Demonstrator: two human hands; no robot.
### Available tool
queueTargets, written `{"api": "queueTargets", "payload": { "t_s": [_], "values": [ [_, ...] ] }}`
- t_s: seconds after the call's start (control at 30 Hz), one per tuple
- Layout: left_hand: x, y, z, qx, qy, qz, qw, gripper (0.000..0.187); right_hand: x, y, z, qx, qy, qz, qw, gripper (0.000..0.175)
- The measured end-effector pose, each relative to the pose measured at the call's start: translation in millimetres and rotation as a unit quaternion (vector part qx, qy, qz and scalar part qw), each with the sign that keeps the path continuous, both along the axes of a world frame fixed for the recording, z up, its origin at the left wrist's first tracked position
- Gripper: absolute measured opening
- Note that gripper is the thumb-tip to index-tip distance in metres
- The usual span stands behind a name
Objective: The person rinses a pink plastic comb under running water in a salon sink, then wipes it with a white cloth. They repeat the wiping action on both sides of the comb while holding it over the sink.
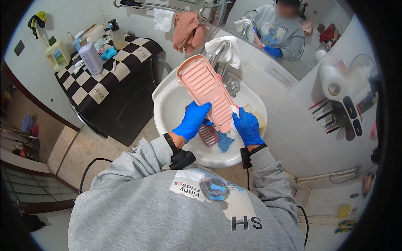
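A pink slatted plastic tray (205,91) is held tilted over the white washbasin (169,94). My left hand (194,119), in a blue glove, grips its left edge near the lower end. My right hand (248,125), gloved too, presses a white cloth or tissue (234,111) against the tray's right edge. Below the tray, a smaller mauve slatted dish (209,135) and a crumpled blue cloth (225,142) lie in the basin. A yellowish item (260,119), partly behind my right hand, rests at the basin's right side.
Behind the basin stands a chrome faucet (219,53) with a white cloth (232,51) draped over it. At the left, bottles, including a lilac pump bottle (91,58), stand on a checkered cover (116,73). A hair dryer (334,84) hangs on the right wall.
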State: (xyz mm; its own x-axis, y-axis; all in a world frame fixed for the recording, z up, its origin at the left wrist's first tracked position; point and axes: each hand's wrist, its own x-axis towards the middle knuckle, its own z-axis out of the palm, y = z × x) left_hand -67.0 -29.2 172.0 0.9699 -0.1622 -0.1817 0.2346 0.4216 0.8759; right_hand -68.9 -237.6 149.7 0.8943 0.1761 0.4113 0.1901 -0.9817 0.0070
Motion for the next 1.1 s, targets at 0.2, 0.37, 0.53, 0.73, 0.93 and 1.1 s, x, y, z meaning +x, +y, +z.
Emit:
{"api": "queueTargets", "payload": {
  "t_s": [0.2, 0.37, 0.53, 0.73, 0.93, 1.1],
  "values": [
    [1, 4, -3, -0.04, -0.021, 0.015, 0.999, 0.035, 3, 6, -5, 0.119, 0.0, 0.028, 0.993, 0.026],
    [6, 8, 1, -0.037, 0.004, -0.008, 0.999, 0.041, 3, 10, 0, 0.13, -0.015, 0.038, 0.991, 0.026],
    [6, 7, 0, -0.023, 0.011, -0.007, 1.0, 0.042, 6, 9, 14, 0.037, 0.008, 0.007, 0.999, 0.025],
    [1, -5, -9, -0.006, 0.015, -0.006, 1.0, 0.045, 14, 15, 17, 0.011, -0.037, 0.038, 0.999, 0.027],
    [2, 0, -7, -0.004, -0.017, 0.023, 1.0, 0.041, 9, 22, 14, 0.122, 0.005, 0.029, 0.992, 0.028],
    [1, 4, 2, -0.055, -0.003, 0.028, 0.998, 0.043, 10, 24, 4, 0.242, 0.075, -0.075, 0.965, 0.029]
  ]
}}
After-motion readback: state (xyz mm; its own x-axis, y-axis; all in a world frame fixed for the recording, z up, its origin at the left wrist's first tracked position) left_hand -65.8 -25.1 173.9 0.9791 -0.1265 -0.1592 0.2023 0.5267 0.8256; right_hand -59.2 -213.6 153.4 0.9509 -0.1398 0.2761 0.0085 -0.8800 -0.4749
